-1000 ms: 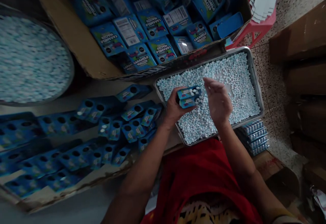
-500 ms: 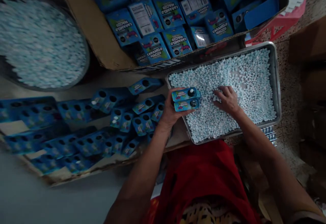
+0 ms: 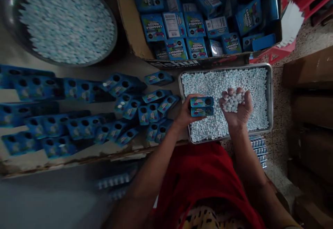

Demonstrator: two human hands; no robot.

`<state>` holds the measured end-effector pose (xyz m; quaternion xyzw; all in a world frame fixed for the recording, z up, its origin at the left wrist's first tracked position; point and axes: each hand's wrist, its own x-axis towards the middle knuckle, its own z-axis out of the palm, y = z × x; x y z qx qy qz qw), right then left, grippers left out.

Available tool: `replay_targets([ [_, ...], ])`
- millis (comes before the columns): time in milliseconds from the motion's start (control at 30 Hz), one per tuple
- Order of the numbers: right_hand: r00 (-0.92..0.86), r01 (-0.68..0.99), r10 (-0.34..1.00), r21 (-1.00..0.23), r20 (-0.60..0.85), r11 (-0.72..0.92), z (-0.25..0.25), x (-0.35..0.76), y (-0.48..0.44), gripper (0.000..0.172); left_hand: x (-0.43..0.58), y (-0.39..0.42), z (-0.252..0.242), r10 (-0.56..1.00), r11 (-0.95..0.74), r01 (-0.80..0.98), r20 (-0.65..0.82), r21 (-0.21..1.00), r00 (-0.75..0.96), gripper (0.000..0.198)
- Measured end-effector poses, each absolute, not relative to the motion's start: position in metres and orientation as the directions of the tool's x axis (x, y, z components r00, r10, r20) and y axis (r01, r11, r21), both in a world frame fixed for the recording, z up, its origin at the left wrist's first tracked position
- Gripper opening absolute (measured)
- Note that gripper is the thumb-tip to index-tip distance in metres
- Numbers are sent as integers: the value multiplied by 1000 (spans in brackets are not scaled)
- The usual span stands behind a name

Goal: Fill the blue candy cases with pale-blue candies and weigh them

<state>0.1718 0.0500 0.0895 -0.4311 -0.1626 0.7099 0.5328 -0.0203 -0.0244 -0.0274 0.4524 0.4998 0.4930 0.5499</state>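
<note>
My left hand point(image 3: 186, 112) grips two blue candy boxes point(image 3: 202, 111) side by side, their ends with round dark holes facing up. They are over the left part of a metal tray point(image 3: 270, 100) spread with small pale blue and white candies point(image 3: 203, 130). Palm up above the tray's middle, my right hand point(image 3: 240, 116) cups a handful of candies point(image 3: 233, 101), its fingers curled around the heap. A small gap separates this hand from the boxes.
Many blue boxes with round holes point(image 3: 148, 113) stand in rows on the table point(image 3: 166, 149) at left. Behind them is a large round bowl point(image 3: 114, 43) heaped with candies. A cardboard carton point(image 3: 132, 38) of blue boxes lies beyond the tray. Brown cartons point(image 3: 309, 69) stand at right.
My right hand has lifted out of the candies and turned palm up with a handful. The left hand still holds both boxes. The whole view has shifted.
</note>
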Motion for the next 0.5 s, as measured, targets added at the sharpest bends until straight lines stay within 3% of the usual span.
replay_targets([
  [167, 25, -408, 977, -894, -212, -183, 93, 131, 42, 41, -16, -31, -11, 997, 72, 72, -71, 995, -14, 74],
  [233, 92, -345, 975, -925, -203, -160, 74, 126, 43, 41, -18, -34, -9, 998, 69, 167, -67, 983, -17, 73],
  [300, 148, -418, 932, -874, -332, -245, 49, 134, 48, 40, -21, -35, -9, 995, 95, 252, -92, 963, -24, 77],
  [400, 114, -600, 759, -653, -641, -461, 13, 167, 57, 36, -25, -33, -8, 993, 122, 374, -111, 919, -52, 76],
  [433, 101, -597, 704, -609, -703, -522, 5, 181, 58, 34, -27, -32, -8, 992, 123, 408, -104, 905, -67, 75],
  [500, 144, -444, 684, -664, -715, -601, -5, 211, 52, 31, -30, -30, -6, 994, 112, 445, -90, 888, -70, 73],
])
